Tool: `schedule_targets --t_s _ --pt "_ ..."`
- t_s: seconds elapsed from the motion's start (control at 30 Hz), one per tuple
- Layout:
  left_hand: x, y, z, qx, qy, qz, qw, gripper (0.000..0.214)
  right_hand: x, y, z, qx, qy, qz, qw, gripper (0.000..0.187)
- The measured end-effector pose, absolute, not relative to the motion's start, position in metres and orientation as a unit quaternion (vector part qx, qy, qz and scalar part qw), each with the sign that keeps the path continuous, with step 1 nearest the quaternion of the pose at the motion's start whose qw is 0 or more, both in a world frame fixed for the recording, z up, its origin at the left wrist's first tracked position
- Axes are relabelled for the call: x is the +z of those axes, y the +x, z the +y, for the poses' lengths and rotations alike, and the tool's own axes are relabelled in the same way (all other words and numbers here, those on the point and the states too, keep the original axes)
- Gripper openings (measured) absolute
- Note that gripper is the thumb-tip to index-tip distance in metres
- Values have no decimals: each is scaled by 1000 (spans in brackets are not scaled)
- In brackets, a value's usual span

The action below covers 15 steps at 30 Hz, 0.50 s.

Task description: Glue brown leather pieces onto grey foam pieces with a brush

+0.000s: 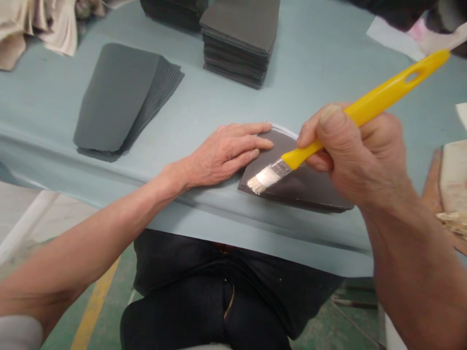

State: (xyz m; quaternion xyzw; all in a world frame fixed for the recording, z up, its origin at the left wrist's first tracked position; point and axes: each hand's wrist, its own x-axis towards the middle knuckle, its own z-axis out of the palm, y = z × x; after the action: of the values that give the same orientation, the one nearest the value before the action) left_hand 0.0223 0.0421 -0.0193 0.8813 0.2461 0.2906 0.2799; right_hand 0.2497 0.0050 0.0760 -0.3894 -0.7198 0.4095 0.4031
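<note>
Left hand (228,151) lies flat, fingers together, pressing the grey sheet (302,187) at the table's (317,63) near edge. Right hand (359,153) — fingers curled tight — grips a yellow brush (365,104) (bristles touching the sheet).

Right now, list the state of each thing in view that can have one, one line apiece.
left hand: open, flat, pressing on the grey sheet.
right hand: closed around the brush handle.
brush: tilted, bristles down on the sheet.
grey sheet: lying flat at the table's near edge.
fanned pile: spread, lying flat.
tall stack: squared up.
table: covered in pale blue.
</note>
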Motion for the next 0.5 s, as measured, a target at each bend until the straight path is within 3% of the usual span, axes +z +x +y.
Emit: schedule_targets --t_s 0.17,0.3,0.5 --pt "-24 26 44 308 874 240 288 47 76 238 14 419 -378 -740 368 58" --pt "-22 27 43 300 876 243 290 49 73 238 16 403 -373 -736 396 55" --pt "-21 24 42 294 879 256 274 48 78 257 -21 263 -431 -740 444 42"
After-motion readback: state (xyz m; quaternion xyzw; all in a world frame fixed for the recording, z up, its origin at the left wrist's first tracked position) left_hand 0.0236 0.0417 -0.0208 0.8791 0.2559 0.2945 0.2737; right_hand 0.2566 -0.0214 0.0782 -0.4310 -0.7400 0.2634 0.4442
